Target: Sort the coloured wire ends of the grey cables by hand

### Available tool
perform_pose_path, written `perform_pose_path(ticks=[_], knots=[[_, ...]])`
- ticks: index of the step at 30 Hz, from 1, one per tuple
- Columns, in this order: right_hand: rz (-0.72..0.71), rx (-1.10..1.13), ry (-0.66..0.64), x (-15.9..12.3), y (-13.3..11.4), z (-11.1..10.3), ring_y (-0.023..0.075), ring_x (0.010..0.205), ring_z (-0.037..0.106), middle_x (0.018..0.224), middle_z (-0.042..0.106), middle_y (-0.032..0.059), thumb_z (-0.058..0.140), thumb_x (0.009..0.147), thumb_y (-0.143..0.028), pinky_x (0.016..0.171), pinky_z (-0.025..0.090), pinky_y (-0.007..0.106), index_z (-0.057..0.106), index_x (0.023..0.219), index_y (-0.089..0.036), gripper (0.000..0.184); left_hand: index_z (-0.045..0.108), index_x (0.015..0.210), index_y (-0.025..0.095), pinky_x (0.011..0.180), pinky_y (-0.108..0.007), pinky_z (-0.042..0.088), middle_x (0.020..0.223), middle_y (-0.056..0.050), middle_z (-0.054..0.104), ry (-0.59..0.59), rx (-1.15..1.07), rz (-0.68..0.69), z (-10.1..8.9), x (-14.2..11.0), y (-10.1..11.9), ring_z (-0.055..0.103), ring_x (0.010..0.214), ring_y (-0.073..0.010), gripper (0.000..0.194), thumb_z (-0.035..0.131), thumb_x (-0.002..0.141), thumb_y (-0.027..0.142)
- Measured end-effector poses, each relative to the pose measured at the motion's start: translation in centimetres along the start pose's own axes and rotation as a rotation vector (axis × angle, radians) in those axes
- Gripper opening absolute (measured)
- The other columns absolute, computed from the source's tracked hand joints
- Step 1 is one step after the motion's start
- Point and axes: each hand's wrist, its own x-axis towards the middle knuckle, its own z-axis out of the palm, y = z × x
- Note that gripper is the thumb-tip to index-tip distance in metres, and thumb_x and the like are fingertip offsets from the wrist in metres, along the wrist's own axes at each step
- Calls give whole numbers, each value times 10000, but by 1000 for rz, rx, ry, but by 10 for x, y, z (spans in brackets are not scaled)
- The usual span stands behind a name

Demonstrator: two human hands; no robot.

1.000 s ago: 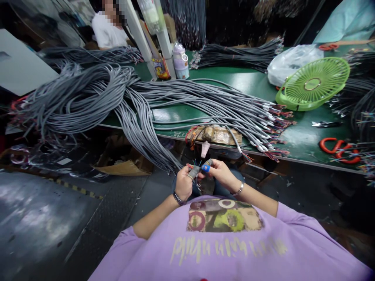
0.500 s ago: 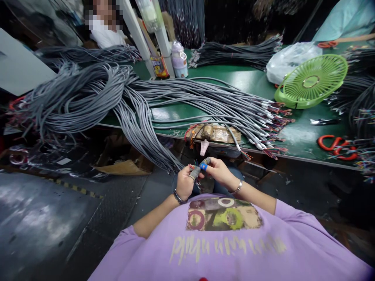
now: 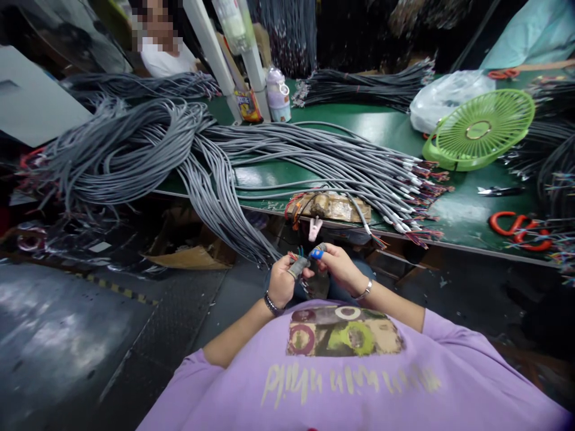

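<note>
Grey cables hang down to the left hand, whose fingers pinch coloured wires that poke out above the thumb; just right, the right hand nears them, its grip unclear.

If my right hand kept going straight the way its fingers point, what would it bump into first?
Your right hand would probably meet your left hand first, near its thumb and the thin wires it holds; depth is unclear here.
</note>
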Motion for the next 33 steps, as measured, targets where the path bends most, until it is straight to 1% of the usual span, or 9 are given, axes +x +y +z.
perform_pose_path(ticks=[5,10,15,18,21,24,28,30,33], knots=[[49,-2,-55,4,-6,-3,68,504,446,596,537,-36,695,672,-418,499,360,212,589,727,-158,286,590,656,158,569,-267,469,515,0,617,-82,13,-10,-2,3,4,628,533,-158,222,664,750,345],[-19,-78,-117,7,-2,0,79,530,451,617,575,-26,746,624,-433,501,348,216,607,731,-152,332,617,677,146,552,-250,446,538,-16,638,-121,81,-2,-3,3,0,612,527,-147,228,660,760,353],[-23,-34,-40,4,3,2,74,503,422,575,540,-42,740,634,-424,491,349,218,577,686,-161,314,594,667,153,514,-241,426,527,-3,628,-73,28,-20,-2,4,0,598,495,-138,224,661,755,349],[35,110,50,6,1,-3,59,485,387,549,485,-64,740,632,-393,491,362,207,556,681,-166,296,582,671,156,474,-233,417,490,12,598,-82,-31,-81,-1,5,6,604,475,-144,234,678,730,362],[101,258,72,13,-3,-13,56,493,407,606,518,-54,707,673,-403,516,405,209,560,731,-172,280,576,665,153,424,-223,400,455,11,575,-133,-71,-161,-4,7,14,601,444,-151,282,697,695,406],[207,323,-27,23,-11,-20,69,519,463,693,583,-13,631,752,-482,530,437,221,588,803,-169,321,569,662,149,358,-204,350,422,16,550,-203,-98,-217,-7,12,20,577,387,-149,321,716,664,435],[351,374,-272,34,-23,-21,93,575,516,791,632,35,547,799,-571,543,457,228,604,884,-168,415,577,667,142,300,-182,297,408,19,542,-285,-134,-247,-8,22,25,518,312,-121,340,734,644,442],[325,362,-319,39,-26,-18,88,572,505,802,637,33,597,771,-557,530,441,217,602,879,-172,400,586,662,140,288,-181,309,410,20,545,-315,-155,-264,-7,27,28,483,287,-102,340,745,631,438],[141,263,-192,45,-21,-13,65,499,432,671,590,-4,687,702,-527,473,363,193,589,757,-158,385,605,662,135,272,-171,295,404,20,539,-340,-171,-283,-5,33,31,443,267,-79,327,753,627,425]])
